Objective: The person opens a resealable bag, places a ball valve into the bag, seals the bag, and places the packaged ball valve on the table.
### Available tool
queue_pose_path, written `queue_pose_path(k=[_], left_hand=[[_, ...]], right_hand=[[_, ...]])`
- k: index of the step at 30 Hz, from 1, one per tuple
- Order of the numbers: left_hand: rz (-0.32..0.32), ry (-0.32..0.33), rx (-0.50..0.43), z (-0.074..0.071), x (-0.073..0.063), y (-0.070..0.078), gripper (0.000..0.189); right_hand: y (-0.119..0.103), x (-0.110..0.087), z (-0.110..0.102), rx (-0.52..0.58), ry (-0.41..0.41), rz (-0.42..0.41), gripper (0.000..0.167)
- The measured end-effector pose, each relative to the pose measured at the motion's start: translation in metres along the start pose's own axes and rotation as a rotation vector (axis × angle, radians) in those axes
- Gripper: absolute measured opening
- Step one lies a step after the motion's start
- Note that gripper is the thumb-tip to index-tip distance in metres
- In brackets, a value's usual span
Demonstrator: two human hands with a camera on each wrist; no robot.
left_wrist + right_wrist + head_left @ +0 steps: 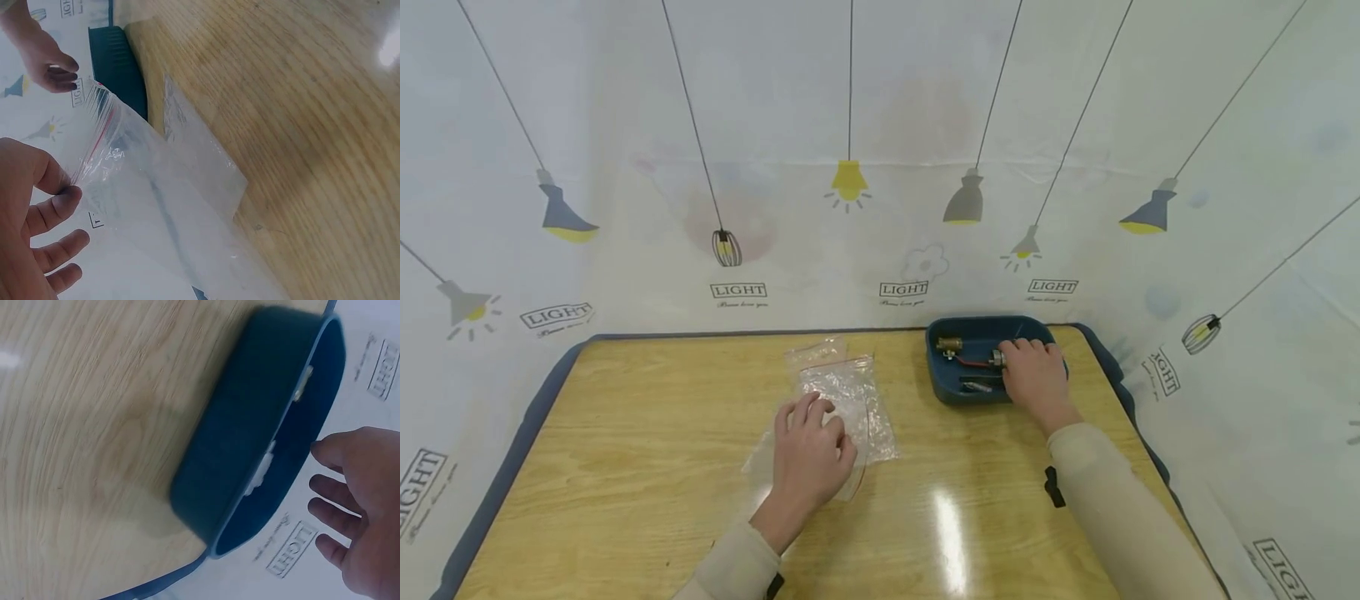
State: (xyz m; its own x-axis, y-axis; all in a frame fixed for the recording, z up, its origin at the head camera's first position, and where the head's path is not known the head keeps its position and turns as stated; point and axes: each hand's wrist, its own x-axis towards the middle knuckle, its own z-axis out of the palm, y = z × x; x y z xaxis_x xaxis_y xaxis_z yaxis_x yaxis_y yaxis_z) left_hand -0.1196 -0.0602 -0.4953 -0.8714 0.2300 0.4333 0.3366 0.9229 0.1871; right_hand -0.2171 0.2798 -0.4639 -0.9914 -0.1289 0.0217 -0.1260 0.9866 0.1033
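My left hand (808, 450) pinches the edge of a clear zip bag (831, 379) between thumb and index finger; the left wrist view shows its red-lined seal lifted, the other fingers loosely bent. Another clear bag (200, 147) lies flat on the table beside it. My right hand (1036, 371) reaches over the right side of a dark blue bin (951, 395). Its fingertips are close by a silvery metal fitting (997, 358). In the right wrist view the fingers are spread and relaxed, with nothing between them. A brass valve (950, 343) with a red handle lies in the bin.
The wooden table (647, 433) meets a pale wall covering (805, 100) printed with lamps at the back and sides. A small metal piece (976, 387) lies near the bin's front wall. Dark blue edging (1105, 358) runs along the table's border.
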Motion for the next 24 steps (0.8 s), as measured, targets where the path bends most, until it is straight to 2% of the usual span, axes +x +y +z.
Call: queue_pose_path(k=[9, 16, 24], left_hand=[[-0.009, -0.028, -0.002, 0.003, -0.004, 0.000, 0.020], [-0.023, -0.034, -0.006, 0.005, -0.003, -0.001, 0.021], [-0.012, -0.053, 0.006, 0.005, -0.003, 0.002, 0.023]], right_hand=[[0.019, 0.017, 0.014, -0.020, -0.068, 0.045, 0.044], [0.014, 0.030, 0.022, -0.038, -0.129, 0.055, 0.043], [0.005, 0.039, 0.032, -0.034, -0.111, 0.042, 0.030]])
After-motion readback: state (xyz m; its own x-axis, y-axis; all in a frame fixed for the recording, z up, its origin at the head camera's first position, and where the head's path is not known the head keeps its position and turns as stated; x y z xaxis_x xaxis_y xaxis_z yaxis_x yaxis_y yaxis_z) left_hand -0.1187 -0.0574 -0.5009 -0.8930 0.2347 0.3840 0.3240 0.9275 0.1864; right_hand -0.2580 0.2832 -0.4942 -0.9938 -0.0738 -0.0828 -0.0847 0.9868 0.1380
